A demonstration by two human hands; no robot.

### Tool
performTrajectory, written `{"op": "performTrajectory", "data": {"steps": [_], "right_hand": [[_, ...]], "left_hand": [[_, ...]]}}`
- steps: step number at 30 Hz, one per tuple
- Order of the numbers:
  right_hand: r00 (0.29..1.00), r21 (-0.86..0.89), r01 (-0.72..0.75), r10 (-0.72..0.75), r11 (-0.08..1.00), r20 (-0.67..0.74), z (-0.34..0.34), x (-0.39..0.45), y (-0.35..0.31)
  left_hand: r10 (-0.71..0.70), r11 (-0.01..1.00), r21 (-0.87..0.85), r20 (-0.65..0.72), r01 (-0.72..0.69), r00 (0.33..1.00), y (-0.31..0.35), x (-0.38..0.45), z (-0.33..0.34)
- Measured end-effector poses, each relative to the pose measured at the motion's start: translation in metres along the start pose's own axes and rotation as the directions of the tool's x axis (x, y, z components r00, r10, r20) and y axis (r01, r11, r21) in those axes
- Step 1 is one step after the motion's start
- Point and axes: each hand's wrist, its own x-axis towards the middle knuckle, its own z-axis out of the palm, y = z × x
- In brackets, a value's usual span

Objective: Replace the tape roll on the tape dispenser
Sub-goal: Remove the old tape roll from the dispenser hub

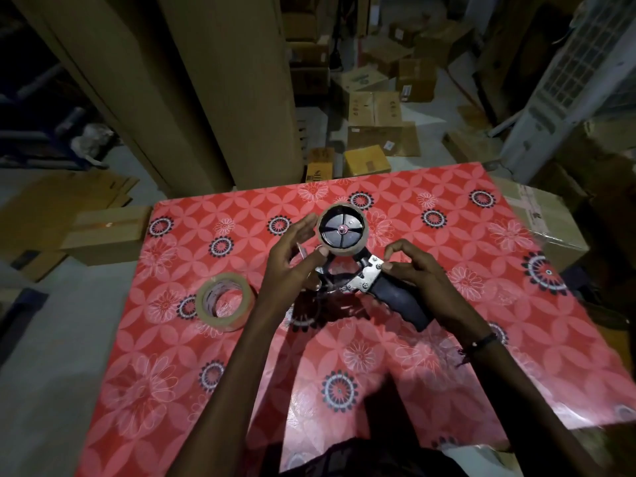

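1. Above the red table covered in a flower-patterned plastic cloth (pixel 447 356), seen from the head camera, both hands held a black-handled metal tape dispenser (pixel 371 284) just over the surface.
2. The right hand (pixel 423 280) gripped the dispenser: its fingers wrapped under the black plastic handle, while the thumb and forefinger curled in, their tips pinching the silver metal frame plate beside the handle.
3. The left hand (pixel 296 263) was half open, fingers spread and only lightly bent; one fingertip touched the left rim of the brown cardboard core (pixel 341 229) mounted on the dispenser's black spoked wheel, and the thumb tip met the core's lower edge.
4. That core looked nearly bare, with little or no tape left on it, and faced the camera at the far end of the dispenser.
5. A fresh roll of brown packing tape (pixel 225 306) lay tilted on the cloth to the left of the left forearm, apart from both hands.
6. Beyond the table's far edge, brown cardboard boxes (pixel 375 111) sat scattered on the grey floor.
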Motion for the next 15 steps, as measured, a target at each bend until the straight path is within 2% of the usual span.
{"op": "performTrajectory", "data": {"steps": [5,11,15], "right_hand": [[1.000,0.051,-0.012,0.012,0.999,0.002,0.000,-0.003,-0.004],[0.968,0.212,-0.252,0.251,0.944,0.033,0.000,-0.008,-0.011],[0.934,0.383,-0.358,0.331,0.851,0.138,0.001,-0.005,-0.011]], "left_hand": [[-0.022,0.994,-0.111,0.001,0.022,1.000,-0.001,-0.005,0.004],[-0.022,0.985,-0.169,-0.014,0.019,1.000,-0.004,-0.008,0.002],[-0.037,0.985,-0.171,-0.039,0.030,0.999,-0.004,-0.007,-0.001]]}}
